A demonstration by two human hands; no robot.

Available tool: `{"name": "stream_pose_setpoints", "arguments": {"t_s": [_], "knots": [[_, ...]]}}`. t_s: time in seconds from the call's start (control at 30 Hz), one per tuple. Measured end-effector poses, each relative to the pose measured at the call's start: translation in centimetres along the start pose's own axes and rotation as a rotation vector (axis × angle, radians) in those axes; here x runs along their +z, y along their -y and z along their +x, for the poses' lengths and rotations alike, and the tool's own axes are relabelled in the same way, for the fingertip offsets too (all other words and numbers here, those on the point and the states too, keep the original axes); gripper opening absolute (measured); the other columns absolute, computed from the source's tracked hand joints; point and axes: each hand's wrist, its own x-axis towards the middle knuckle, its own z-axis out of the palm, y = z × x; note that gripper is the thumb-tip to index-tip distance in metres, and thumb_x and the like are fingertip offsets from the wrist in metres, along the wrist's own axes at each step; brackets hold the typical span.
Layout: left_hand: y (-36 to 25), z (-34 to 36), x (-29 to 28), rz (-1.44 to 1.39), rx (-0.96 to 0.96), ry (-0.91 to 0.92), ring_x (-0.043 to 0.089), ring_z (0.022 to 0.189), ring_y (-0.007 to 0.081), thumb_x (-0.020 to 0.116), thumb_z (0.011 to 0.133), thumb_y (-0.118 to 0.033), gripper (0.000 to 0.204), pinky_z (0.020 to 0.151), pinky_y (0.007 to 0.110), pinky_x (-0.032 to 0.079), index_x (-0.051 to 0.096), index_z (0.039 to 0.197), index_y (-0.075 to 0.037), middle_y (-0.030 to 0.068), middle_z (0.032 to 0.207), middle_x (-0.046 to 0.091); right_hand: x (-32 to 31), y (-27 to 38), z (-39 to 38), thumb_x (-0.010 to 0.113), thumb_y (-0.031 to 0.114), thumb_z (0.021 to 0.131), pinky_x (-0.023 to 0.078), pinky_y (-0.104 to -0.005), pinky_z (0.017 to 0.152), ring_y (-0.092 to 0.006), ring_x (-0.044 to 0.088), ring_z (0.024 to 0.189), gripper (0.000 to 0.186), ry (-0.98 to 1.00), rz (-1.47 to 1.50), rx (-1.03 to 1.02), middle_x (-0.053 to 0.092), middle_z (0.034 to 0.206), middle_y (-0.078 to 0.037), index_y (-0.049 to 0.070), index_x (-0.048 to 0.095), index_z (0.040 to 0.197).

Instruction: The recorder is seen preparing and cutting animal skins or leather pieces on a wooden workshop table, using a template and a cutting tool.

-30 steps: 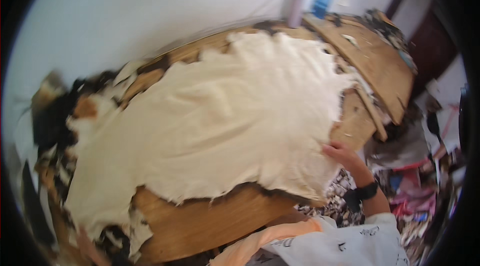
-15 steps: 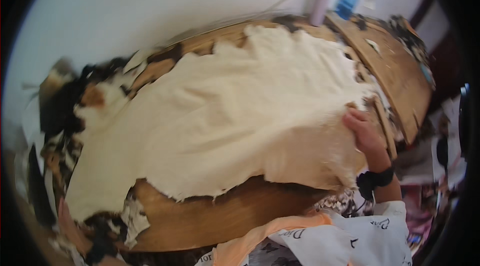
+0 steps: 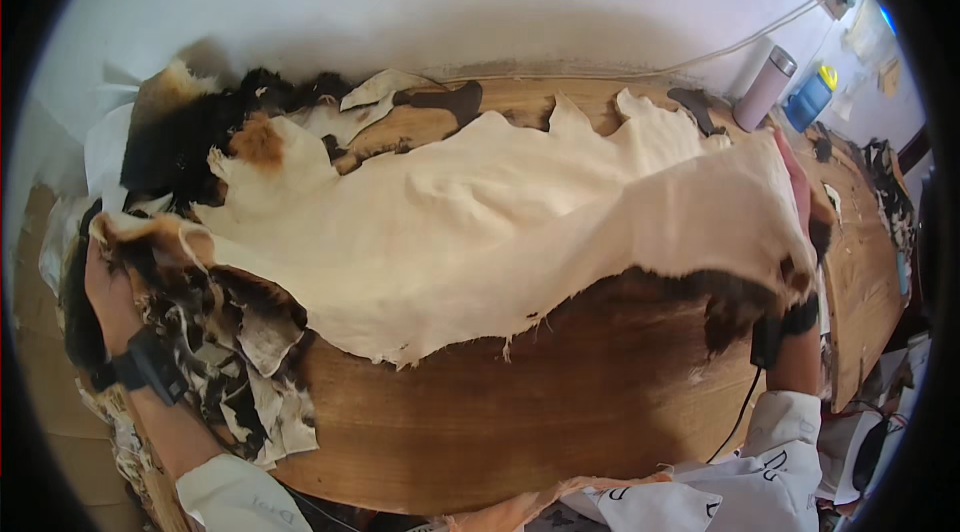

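Observation:
A large animal hide [image 3: 470, 212] lies pale skin side up, with dark brown fur showing under its near edge. My left hand [image 3: 108, 292] is closed on its curled left end, where brown fur shows. At the far right, my right hand [image 3: 795, 182] grips the raised right end; most of its fingers are hidden behind the skin. The near right part hangs a little above the table, while the middle and far side rest on it in soft folds. A black band sits on each wrist.
Fur and hide scraps [image 3: 225, 372] are heaped at the left of the wooden table [image 3: 500, 432], with black fur [image 3: 170, 152] behind. A pink flask [image 3: 762, 92] and a blue bottle [image 3: 808, 102] stand at the back right, near a wooden board [image 3: 865, 252].
My left hand has come up and taken hold of the hide's left end. My right hand has lifted the right end, exposing the fur below. The view has shifted.

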Motion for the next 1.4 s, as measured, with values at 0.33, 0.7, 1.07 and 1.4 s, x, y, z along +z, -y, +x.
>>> {"name": "stream_pose_setpoints", "arguments": {"t_s": [0.33, 0.7, 1.07, 1.4], "knots": [[0.7, 7.9, 17.9, -0.303, -0.049, -0.33, 0.053, 0.095, 0.0268, 0.048, 0.085, -0.026, 0.043, 0.085, 0.032, 0.039, 0.043, 0.124, -0.008, 0.0176, 0.109, 0.054, -12.5, -4.9, 20.0, 0.046, 0.024, 0.088, 0.047, -0.0351, 0.078, -0.024, 0.059, 0.084, 0.031, -0.287, -0.042, 0.031, 0.06, 0.095, -0.013, -0.003, 0.052, 0.102], [4.9, 9.1, 18.6, -0.033, 0.002, -0.142, 0.052, 0.101, 0.0325, 0.049, 0.084, -0.034, 0.053, 0.083, 0.035, 0.041, 0.033, 0.13, -0.013, 0.0201, 0.11, 0.054, -9.9, -9.1, 20.3, 0.048, 0.019, 0.087, 0.046, -0.0353, 0.077, -0.0227, 0.058, 0.083, 0.025, -0.382, -0.022, -0.031, 0.06, 0.095, -0.012, -0.001, 0.052, 0.102], [-14.1, -0.2, 24.7, -0.215, 0.406, 0.439, 0.052, 0.093, 0.0266, 0.05, 0.082, -0.012, 0.026, 0.084, 0.032, 0.039, 0.056, 0.106, -0.003, 0.0133, 0.095, 0.056, -11.6, -4.6, 10.7, 0.049, 0.018, 0.08, 0.048, -0.027, 0.06, -0.0153, 0.057, 0.069, 0.026, -0.439, -0.742, -0.178, 0.059, 0.083, -0.008, -0.001, 0.053, 0.099], [-35.9, -9.0, 31.5, -0.465, 0.524, 0.822, 0.056, 0.081, 0.0213, 0.064, 0.065, -0.002, 0.06, 0.076, 0.029, 0.045, 0.043, 0.121, -0.006, 0.0136, 0.109, 0.053, -31.5, 2.9, -4.8, 0.056, 0.032, 0.077, 0.044, -0.0242, 0.052, -0.0114, 0.056, 0.055, 0.029, -1.019, -1.112, -0.273, 0.062, 0.067, -0.006, 0.004, 0.062, 0.079]]}}
